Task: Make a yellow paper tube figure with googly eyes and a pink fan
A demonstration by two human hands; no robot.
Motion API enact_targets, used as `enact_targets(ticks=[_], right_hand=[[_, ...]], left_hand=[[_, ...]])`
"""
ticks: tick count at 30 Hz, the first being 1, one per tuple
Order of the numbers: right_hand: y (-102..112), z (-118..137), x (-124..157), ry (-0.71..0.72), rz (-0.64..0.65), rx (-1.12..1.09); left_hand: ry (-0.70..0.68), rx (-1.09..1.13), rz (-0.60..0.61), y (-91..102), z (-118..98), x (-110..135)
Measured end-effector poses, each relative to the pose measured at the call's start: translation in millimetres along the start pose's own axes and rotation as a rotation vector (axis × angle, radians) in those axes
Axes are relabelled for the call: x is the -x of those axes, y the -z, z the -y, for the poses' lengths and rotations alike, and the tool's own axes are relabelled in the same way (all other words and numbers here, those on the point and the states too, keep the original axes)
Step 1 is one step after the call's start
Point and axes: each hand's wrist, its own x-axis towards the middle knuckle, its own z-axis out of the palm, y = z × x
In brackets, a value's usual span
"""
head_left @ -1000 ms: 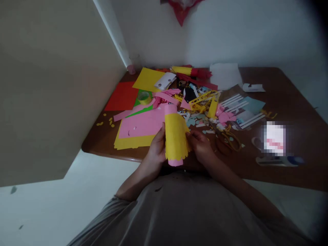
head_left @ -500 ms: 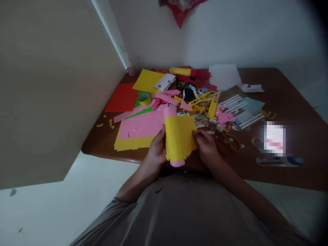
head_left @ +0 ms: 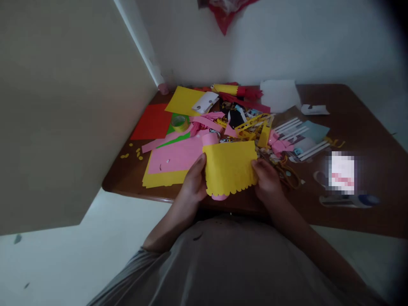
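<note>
Scrap-strewn desk (head_left: 357,123); left hand (head_left: 191,185) and right hand (head_left: 268,183), fingers closed, pinch the side margins of a yellow scalloped sheet (head_left: 230,168) stretched between them: likely light, limp, crease-prone, best held at those edges.

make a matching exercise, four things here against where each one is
Things:
1. scalloped paper
2. red sheet
3. tape roll
4. white sheet

Places:
a. flat, far left on the table
b. flat at the far edge, right of middle
c. held between left hand and right hand
d. on green paper

Pairs: 1-c, 2-a, 3-d, 4-b
</note>
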Motion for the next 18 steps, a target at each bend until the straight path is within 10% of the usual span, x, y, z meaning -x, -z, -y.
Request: enact_targets(ticks=[18], right_hand=[[3.9, 2.1, -1.1, 0.015, -0.013, 0.005]], left_hand=[[-0.025, -0.051, 0.047, -3.7, -5.7, 5.1]])
